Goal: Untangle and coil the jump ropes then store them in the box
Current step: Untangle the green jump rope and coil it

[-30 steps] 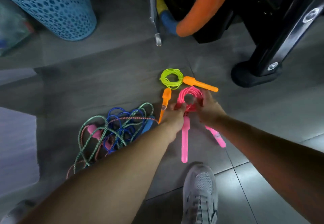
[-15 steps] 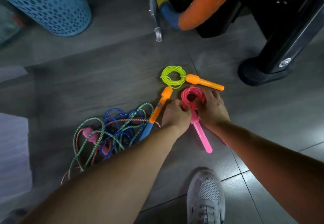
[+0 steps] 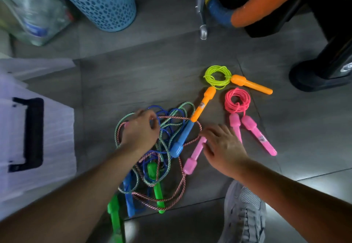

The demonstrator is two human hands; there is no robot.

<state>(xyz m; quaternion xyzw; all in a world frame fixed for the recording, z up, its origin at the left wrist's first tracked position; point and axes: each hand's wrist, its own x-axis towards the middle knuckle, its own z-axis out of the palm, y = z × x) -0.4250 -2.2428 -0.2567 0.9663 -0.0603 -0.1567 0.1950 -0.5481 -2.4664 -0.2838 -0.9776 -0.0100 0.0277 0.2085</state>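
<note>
Jump ropes lie tangled at center on a grey tiled floor. The left hand curls its fingers round their cords. The right hand, fingers spread, rests at 3 o'clock. A pink coil and a yellow-green coil sit at 1 o'clock, a white box at 9, and a blue basket at 11.

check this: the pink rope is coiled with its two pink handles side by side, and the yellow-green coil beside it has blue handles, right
No: in the head view the yellow-green coil has orange handles, not blue. The pink rope is coiled, its pink handles side by side.
</note>
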